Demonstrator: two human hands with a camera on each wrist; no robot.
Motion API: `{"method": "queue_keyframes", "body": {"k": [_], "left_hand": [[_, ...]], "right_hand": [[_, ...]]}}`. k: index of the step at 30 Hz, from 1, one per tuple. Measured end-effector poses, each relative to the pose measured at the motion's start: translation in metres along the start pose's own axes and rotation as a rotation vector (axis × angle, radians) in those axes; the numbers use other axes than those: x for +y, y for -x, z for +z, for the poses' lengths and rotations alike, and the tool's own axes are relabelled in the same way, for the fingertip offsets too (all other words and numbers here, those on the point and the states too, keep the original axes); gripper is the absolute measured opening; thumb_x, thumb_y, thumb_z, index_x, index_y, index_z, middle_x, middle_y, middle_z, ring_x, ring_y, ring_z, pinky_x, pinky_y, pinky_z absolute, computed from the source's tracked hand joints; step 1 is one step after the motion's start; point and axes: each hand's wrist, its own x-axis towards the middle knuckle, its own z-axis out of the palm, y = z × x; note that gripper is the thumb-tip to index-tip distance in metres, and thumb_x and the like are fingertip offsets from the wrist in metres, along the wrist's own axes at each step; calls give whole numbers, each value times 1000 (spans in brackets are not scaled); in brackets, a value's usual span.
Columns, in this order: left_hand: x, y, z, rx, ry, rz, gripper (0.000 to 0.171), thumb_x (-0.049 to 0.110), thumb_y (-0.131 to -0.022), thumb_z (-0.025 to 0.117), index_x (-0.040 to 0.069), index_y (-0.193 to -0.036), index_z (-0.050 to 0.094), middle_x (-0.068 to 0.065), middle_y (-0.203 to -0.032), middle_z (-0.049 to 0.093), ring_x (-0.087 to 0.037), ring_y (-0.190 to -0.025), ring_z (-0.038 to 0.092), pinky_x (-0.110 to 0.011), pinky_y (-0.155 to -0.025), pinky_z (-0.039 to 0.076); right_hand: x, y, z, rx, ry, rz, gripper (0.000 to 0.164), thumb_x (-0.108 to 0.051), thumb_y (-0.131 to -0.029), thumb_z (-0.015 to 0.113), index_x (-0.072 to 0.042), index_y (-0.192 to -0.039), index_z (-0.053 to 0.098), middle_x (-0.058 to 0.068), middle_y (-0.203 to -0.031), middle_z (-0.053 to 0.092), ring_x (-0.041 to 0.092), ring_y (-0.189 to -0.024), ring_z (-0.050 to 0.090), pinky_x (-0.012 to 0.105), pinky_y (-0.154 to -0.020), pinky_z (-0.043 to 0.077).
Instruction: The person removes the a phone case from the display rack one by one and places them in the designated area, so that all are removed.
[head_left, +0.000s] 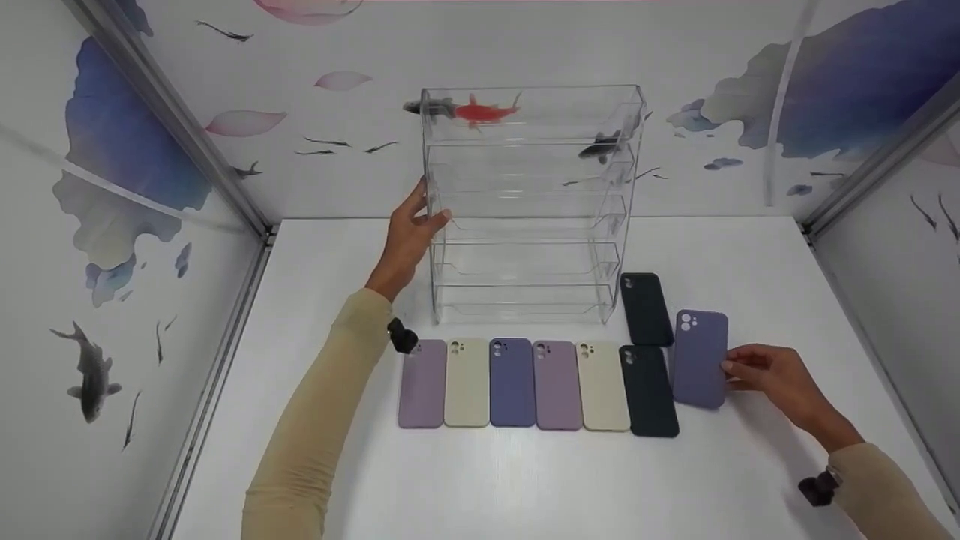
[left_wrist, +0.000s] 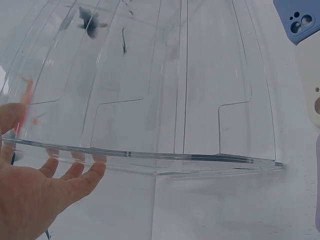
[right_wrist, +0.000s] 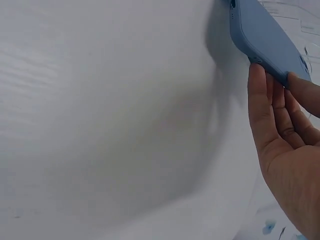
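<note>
A clear acrylic rack (head_left: pixel 517 242) with several tiers stands upright at the back of the table. My left hand (head_left: pixel 405 240) grips its left side wall, thumb at the front edge and fingers behind; the left wrist view shows those fingertips (left_wrist: pixel 95 172) through the plastic. On the right, my right hand (head_left: pixel 787 379) pinches a blue-purple phone case (head_left: pixel 701 356) by its right edge. That case (right_wrist: pixel 272 40) is raised off the table in the right wrist view, with a shadow under it. Beside it lie two black phone cases, an upper one (head_left: pixel 646 309) and a lower one (head_left: pixel 651 391).
In front of the rack, a row of phone cases lies side by side: light purple (head_left: pixel 422 386), cream (head_left: pixel 466 384), blue-purple (head_left: pixel 513 384), another light purple (head_left: pixel 557 386) and another cream (head_left: pixel 604 388). Printed panels enclose the white table (head_left: pixel 480 480) at the back and sides.
</note>
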Motion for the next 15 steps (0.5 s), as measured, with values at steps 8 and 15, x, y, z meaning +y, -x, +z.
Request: {"method": "queue_keyframes", "body": {"k": [8,15], "left_hand": [[0,0,0,-1,16,-4,82,23,-110,71,27,-177,24,-13,-174,40,-28,-145,58,-49,-118,50],[1,2,1,1,20,-20,82,21,-111,71,28,-177,24,-15,-173,42,-27,-144,59,-47,-117,51]], "right_hand": [[6,6,-1,-22,50,25,38,-12,-110,70,18,-133,65,23,-117,75,10,-96,77,26,-84,65],[10,10,3,-38,64,63,38,-13,-110,71,17,-133,66,25,-119,75,11,-96,78,26,-84,65]]}}
